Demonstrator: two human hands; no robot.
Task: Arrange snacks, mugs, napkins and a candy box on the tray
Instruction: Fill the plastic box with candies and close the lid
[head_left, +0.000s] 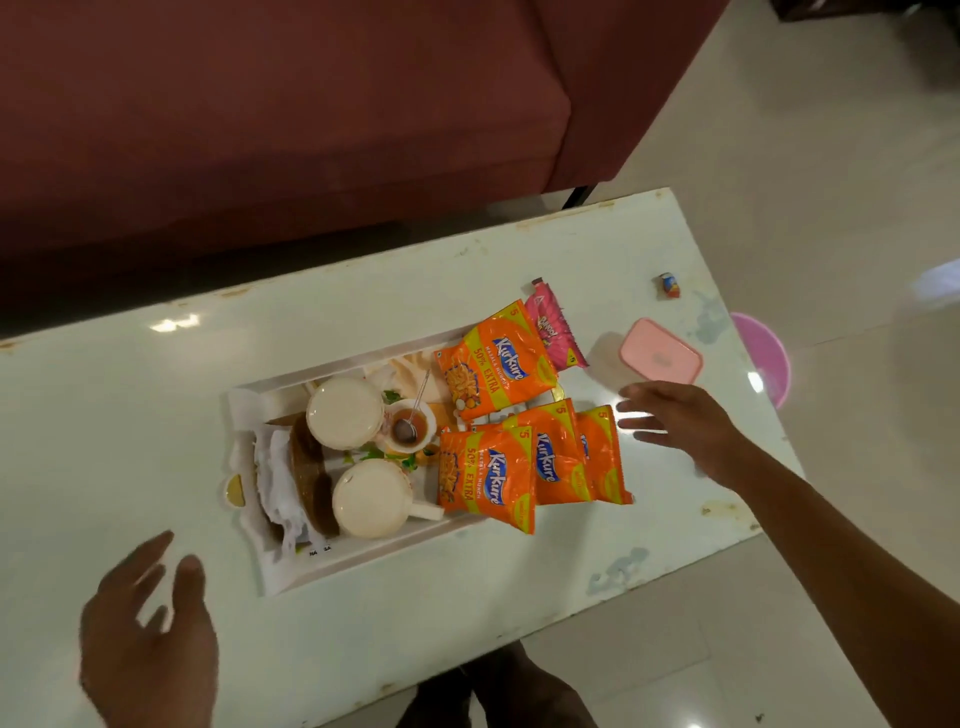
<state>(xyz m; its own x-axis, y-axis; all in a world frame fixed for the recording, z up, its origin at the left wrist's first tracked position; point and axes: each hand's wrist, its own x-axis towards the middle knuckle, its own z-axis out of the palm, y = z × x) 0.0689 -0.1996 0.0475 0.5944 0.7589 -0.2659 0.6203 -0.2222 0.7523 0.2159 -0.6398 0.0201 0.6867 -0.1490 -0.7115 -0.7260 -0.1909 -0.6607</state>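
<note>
A white tray (358, 558) lies on the white table (104, 405). On it stand two upturned white mugs (344, 413) (370, 499), a small bowl with a spoon (408, 425), and white napkins (275, 478) at its left end. Several orange snack packets (493, 358) (485, 475) and one pink packet (553, 332) cover its right end and spill over the rim. A pink lidded candy box (660, 352) sits on the table right of the tray. My right hand (675, 423) hovers open just below the box. My left hand (148, 629) is open over the table's near left.
A small wrapped candy (669, 286) lies near the table's far right corner. A dark red sofa (285, 119) stands behind the table. A pink plastic tub (769, 358) sits on the floor past the table's right edge.
</note>
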